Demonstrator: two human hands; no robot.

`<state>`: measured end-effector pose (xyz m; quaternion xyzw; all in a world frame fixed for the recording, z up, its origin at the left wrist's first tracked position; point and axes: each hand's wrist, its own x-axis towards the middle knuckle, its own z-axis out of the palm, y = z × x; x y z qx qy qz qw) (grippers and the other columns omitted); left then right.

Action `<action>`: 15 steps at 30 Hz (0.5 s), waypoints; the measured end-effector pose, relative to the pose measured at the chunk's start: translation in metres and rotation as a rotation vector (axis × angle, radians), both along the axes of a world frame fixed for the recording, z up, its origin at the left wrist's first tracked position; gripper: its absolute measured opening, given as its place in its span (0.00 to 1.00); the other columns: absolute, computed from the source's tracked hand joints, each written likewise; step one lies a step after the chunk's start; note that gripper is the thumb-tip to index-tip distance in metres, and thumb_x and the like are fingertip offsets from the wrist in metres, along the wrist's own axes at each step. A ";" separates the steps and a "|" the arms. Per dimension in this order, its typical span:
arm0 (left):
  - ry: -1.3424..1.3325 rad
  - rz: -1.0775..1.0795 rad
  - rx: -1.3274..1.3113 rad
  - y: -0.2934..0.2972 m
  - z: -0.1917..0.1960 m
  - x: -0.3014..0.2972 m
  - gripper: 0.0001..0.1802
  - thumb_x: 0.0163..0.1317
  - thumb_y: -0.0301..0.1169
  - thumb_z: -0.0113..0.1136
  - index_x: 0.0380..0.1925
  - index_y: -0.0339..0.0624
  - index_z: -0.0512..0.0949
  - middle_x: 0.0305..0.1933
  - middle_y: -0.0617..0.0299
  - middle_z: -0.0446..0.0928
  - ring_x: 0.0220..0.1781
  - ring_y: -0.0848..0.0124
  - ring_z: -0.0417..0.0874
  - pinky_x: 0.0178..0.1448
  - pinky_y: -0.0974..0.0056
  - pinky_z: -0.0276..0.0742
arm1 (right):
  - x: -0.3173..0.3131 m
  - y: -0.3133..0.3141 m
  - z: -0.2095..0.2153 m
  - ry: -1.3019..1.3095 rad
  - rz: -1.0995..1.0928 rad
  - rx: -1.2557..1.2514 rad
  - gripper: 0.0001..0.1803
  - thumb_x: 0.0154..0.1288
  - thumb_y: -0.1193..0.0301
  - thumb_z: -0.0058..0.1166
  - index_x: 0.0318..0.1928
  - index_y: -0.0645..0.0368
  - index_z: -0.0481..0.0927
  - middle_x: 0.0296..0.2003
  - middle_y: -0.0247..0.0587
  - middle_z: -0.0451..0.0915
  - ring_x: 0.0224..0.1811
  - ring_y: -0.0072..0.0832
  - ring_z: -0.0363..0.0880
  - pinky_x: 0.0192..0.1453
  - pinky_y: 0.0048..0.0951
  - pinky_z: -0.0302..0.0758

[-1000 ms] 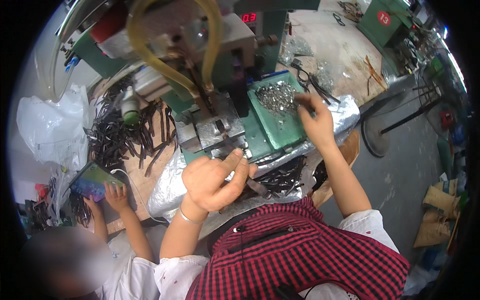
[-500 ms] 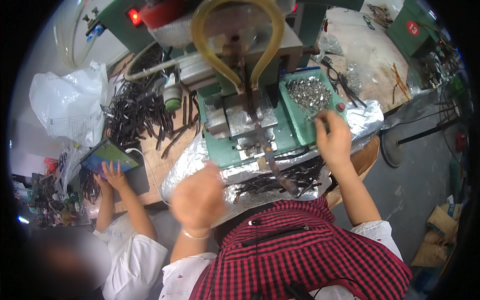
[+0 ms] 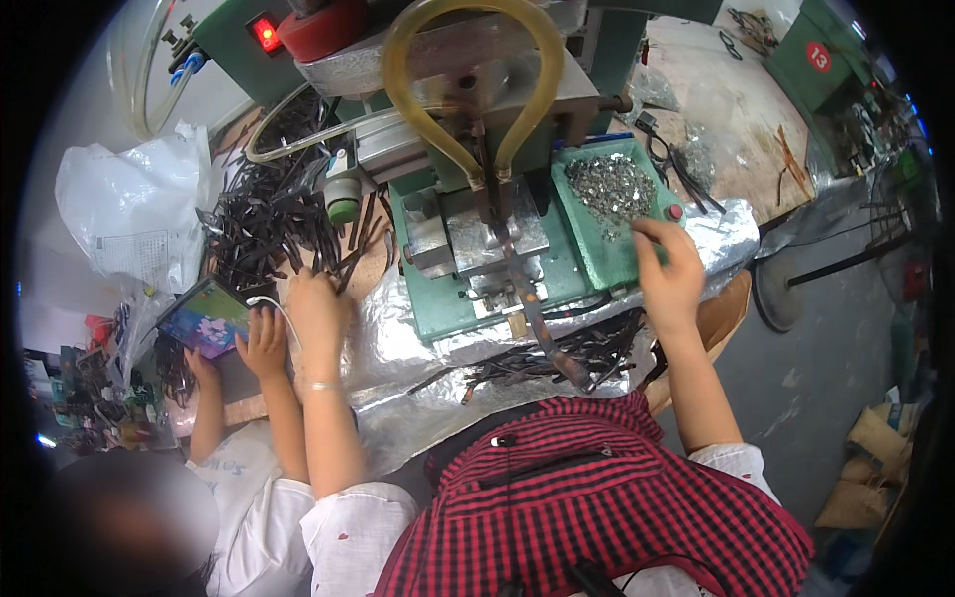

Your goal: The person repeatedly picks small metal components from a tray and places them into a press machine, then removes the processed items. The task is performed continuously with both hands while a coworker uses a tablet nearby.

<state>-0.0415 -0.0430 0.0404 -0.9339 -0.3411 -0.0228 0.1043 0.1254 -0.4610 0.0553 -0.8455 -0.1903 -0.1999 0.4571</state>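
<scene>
Starting at the far left, a white plastic bag [image 3: 134, 224] sat on the bench, and below it another person's two small hands [image 3: 261, 343] held a phone [image 3: 204, 318] with a bright screen. Right next to that, the left hand [image 3: 318, 308] was stretched out with the forearm straight up from the lower edge, palm down, fingers spread loosely into the edge of the pile of dark metal strips [image 3: 269, 224]. Couldn't tell if it had actually pinched one.

In the middle stood the green press [image 3: 477, 239] with a yellowish hose loop [image 3: 473, 80] over it, sitting on crinkled foil [image 3: 398, 348]. More dark strips [image 3: 557, 358] lay in front of it on the foil.

Over on the right, the right hand [image 3: 668, 274] was raised at the near corner of the green tray [image 3: 597, 249], wrist bent, fingers curled in narrow at the edge of the heap of small silvery bits [image 3: 609, 187]. Whether it held any was too small to see.
</scene>
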 end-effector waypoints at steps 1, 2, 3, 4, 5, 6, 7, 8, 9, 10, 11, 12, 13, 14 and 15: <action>-0.033 0.000 -0.111 0.002 0.008 0.001 0.07 0.55 0.31 0.66 0.34 0.42 0.85 0.33 0.54 0.84 0.49 0.53 0.83 0.51 0.54 0.78 | -0.004 -0.013 -0.003 -0.045 -0.061 -0.011 0.06 0.65 0.77 0.62 0.42 0.62 0.87 0.40 0.45 0.87 0.44 0.42 0.84 0.53 0.37 0.78; -0.089 0.011 -0.234 0.003 0.020 -0.003 0.08 0.56 0.31 0.65 0.34 0.42 0.85 0.33 0.54 0.84 0.49 0.53 0.84 0.51 0.54 0.78 | -0.007 -0.026 -0.002 -0.020 -0.106 -0.016 0.06 0.65 0.78 0.62 0.42 0.63 0.87 0.40 0.45 0.86 0.44 0.40 0.84 0.53 0.37 0.77; -0.133 0.044 -0.323 0.001 0.029 -0.016 0.08 0.56 0.31 0.65 0.34 0.42 0.85 0.32 0.54 0.84 0.49 0.54 0.84 0.51 0.54 0.78 | -0.011 -0.033 0.000 0.011 -0.126 -0.014 0.06 0.66 0.78 0.62 0.43 0.63 0.86 0.40 0.45 0.86 0.43 0.39 0.84 0.52 0.36 0.77; -0.255 -0.015 -0.348 0.002 0.036 -0.028 0.09 0.57 0.31 0.63 0.37 0.42 0.84 0.26 0.54 0.85 0.42 0.53 0.87 0.46 0.54 0.79 | -0.012 -0.036 0.001 0.083 -0.127 0.040 0.07 0.66 0.79 0.62 0.43 0.64 0.86 0.40 0.44 0.87 0.44 0.37 0.85 0.53 0.34 0.78; -0.346 -0.019 -0.417 0.001 0.041 -0.032 0.10 0.59 0.29 0.63 0.40 0.42 0.85 0.25 0.58 0.84 0.35 0.60 0.85 0.43 0.58 0.78 | -0.015 -0.034 0.003 0.094 -0.086 0.061 0.07 0.66 0.79 0.62 0.43 0.64 0.87 0.41 0.45 0.87 0.45 0.36 0.85 0.53 0.34 0.78; -0.439 -0.023 -0.480 -0.002 0.050 -0.036 0.10 0.61 0.27 0.63 0.42 0.43 0.86 0.24 0.62 0.82 0.28 0.67 0.83 0.39 0.62 0.76 | -0.017 -0.026 0.012 0.100 -0.041 0.088 0.07 0.66 0.79 0.62 0.44 0.64 0.87 0.41 0.45 0.87 0.45 0.36 0.85 0.53 0.34 0.78; -0.525 0.020 -0.602 -0.001 0.057 -0.034 0.11 0.63 0.26 0.62 0.44 0.43 0.86 0.23 0.64 0.81 0.27 0.73 0.81 0.38 0.66 0.75 | -0.020 -0.015 0.023 0.102 0.004 0.115 0.07 0.66 0.79 0.62 0.44 0.63 0.87 0.42 0.45 0.87 0.46 0.36 0.85 0.54 0.33 0.78; -0.754 -0.008 -0.760 0.003 0.051 -0.026 0.13 0.67 0.22 0.59 0.49 0.41 0.86 0.24 0.68 0.78 0.26 0.83 0.75 0.37 0.71 0.71 | -0.021 -0.003 0.037 0.064 0.069 0.108 0.08 0.65 0.79 0.62 0.44 0.63 0.87 0.41 0.44 0.88 0.46 0.36 0.86 0.55 0.33 0.79; -0.731 -0.045 -0.648 0.009 0.050 -0.017 0.12 0.71 0.26 0.56 0.50 0.38 0.86 0.31 0.59 0.84 0.30 0.73 0.83 0.41 0.66 0.77 | -0.020 0.011 0.050 0.021 0.144 0.143 0.08 0.64 0.79 0.62 0.43 0.63 0.88 0.41 0.44 0.88 0.46 0.37 0.86 0.54 0.34 0.79; -0.683 -0.112 -0.521 0.026 0.035 -0.009 0.13 0.73 0.27 0.56 0.51 0.37 0.85 0.36 0.57 0.86 0.35 0.70 0.85 0.43 0.65 0.78 | -0.017 0.026 0.061 -0.025 0.226 0.179 0.08 0.63 0.80 0.63 0.43 0.63 0.88 0.40 0.44 0.88 0.45 0.37 0.86 0.53 0.34 0.79; -0.634 -0.169 -0.391 0.046 0.013 -0.003 0.13 0.75 0.28 0.55 0.52 0.36 0.84 0.40 0.54 0.88 0.39 0.67 0.87 0.45 0.64 0.80 | -0.014 0.044 0.071 -0.071 0.293 0.214 0.08 0.61 0.81 0.63 0.42 0.62 0.88 0.39 0.44 0.88 0.44 0.39 0.86 0.52 0.35 0.79; -0.534 -0.150 -0.267 0.058 -0.010 0.004 0.15 0.75 0.30 0.53 0.54 0.36 0.83 0.47 0.46 0.88 0.48 0.57 0.90 0.53 0.59 0.82 | -0.008 0.062 0.074 -0.156 0.320 0.221 0.07 0.60 0.80 0.64 0.40 0.61 0.88 0.39 0.45 0.88 0.44 0.40 0.86 0.50 0.36 0.79; -0.451 -0.087 -0.218 0.064 -0.032 0.006 0.16 0.73 0.29 0.53 0.54 0.37 0.83 0.48 0.46 0.87 0.51 0.56 0.90 0.55 0.58 0.82 | -0.004 0.080 0.073 -0.188 0.355 0.287 0.07 0.58 0.79 0.65 0.39 0.61 0.87 0.38 0.46 0.87 0.43 0.41 0.86 0.49 0.37 0.80; -0.471 -0.107 -0.286 0.055 -0.033 0.013 0.15 0.71 0.28 0.55 0.54 0.37 0.83 0.48 0.47 0.88 0.50 0.57 0.90 0.55 0.59 0.82 | 0.000 0.091 0.065 -0.190 0.334 0.295 0.09 0.57 0.77 0.66 0.40 0.61 0.86 0.39 0.46 0.87 0.43 0.42 0.86 0.49 0.38 0.80; -0.491 -0.127 -0.358 0.040 -0.036 0.018 0.15 0.70 0.27 0.57 0.54 0.37 0.83 0.48 0.48 0.88 0.50 0.58 0.90 0.55 0.60 0.82 | -0.002 0.099 0.059 -0.080 0.361 0.332 0.12 0.58 0.78 0.66 0.43 0.62 0.85 0.39 0.45 0.86 0.43 0.40 0.86 0.48 0.36 0.80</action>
